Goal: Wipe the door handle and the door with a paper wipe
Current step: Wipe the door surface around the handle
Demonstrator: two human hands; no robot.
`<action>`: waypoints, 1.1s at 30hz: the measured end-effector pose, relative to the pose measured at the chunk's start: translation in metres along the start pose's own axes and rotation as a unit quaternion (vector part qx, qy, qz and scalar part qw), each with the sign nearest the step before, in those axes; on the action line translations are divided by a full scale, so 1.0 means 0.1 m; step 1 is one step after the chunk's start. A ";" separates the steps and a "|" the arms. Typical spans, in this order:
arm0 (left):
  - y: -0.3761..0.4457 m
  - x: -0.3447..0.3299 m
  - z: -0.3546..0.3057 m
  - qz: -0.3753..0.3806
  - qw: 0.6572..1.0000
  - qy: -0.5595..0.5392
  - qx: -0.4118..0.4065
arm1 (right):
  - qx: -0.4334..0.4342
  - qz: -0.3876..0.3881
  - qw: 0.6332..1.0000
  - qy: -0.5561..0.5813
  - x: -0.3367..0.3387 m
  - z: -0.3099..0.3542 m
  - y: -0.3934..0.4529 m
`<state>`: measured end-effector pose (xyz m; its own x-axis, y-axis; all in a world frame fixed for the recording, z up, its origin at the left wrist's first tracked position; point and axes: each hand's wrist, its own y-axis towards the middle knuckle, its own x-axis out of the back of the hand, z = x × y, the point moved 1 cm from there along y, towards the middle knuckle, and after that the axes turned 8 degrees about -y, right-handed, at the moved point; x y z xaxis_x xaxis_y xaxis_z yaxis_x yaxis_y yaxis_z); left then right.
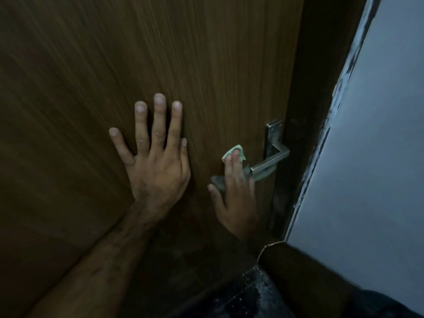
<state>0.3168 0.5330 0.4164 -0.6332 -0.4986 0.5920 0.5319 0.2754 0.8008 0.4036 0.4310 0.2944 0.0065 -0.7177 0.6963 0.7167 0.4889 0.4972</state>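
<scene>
Right of centre, the right hand (234,191) presses a paper wipe (232,152) flat against the door (114,65), covering the door handle (269,165) tip; left hand (156,161) lies open, splayed. Dim light.

Dim, murky frame — pale wall (376,138) at right brightest; wood grain streaks with blur.

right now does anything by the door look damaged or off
Yes: the pale wall has chipped, dark, ragged paint along its edge beside the door frame. The door handle and door look intact.
</scene>
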 end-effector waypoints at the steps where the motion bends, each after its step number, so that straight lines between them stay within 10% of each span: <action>1: 0.00 -0.01 0.01 -0.001 1.000 -0.002 0.001 | 0.009 0.000 1.000 0.015 -0.01 0.02 -0.01; 4: -0.03 -0.04 0.06 -0.013 1.000 0.013 -0.004 | 0.148 0.030 0.988 -0.032 -0.20 -0.14 -0.17; 8: -0.08 -0.10 0.03 -0.019 0.999 0.024 -0.023 | 0.021 -0.019 1.000 -0.009 -0.35 -0.33 -0.12; 13: -0.17 -0.17 0.01 -0.028 0.998 0.025 -0.044 | 0.176 -0.050 0.983 -0.016 -0.45 -0.32 -0.20; 33: -0.48 -0.46 -0.09 -0.041 0.990 0.039 -0.131 | 0.195 -0.044 0.972 -0.122 -0.67 -0.78 -0.37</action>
<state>0.3257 0.5353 0.3502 -0.6404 -0.5752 0.5089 0.6145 0.0138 0.7888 0.4305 0.4222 0.1894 -0.2426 -0.6494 0.7207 0.3877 0.6161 0.6856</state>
